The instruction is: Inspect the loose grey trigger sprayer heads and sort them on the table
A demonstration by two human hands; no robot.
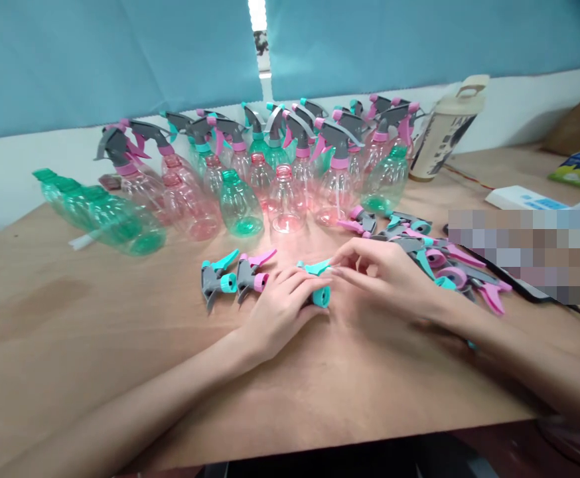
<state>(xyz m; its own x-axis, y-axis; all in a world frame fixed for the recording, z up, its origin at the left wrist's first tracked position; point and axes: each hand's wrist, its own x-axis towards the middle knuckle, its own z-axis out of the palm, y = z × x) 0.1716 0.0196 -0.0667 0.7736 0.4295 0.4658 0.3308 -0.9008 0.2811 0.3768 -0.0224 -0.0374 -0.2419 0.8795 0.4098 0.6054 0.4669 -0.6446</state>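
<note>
Fingers of the left hand point(283, 302) curl around a grey-and-turquoise plastic trigger spray head point(322, 296), held at or just above the brown wooden table point(95, 372), between two similar grey heads, one with turquoise parts point(217, 282) and one with pink point(250, 277), and a loose pile of spray heads point(450, 277) on the right. Thumb and forefinger of the right hand point(384, 269) sit at the trigger's tip (whether they actually pinch it, I cannot tell). The piece should feel light and stiff, its smooth body perhaps a little slippery; the slender trigger seems the likeliest part to flex or snap. The sturdy grey body or round collar probably offers the safest hold.
</note>
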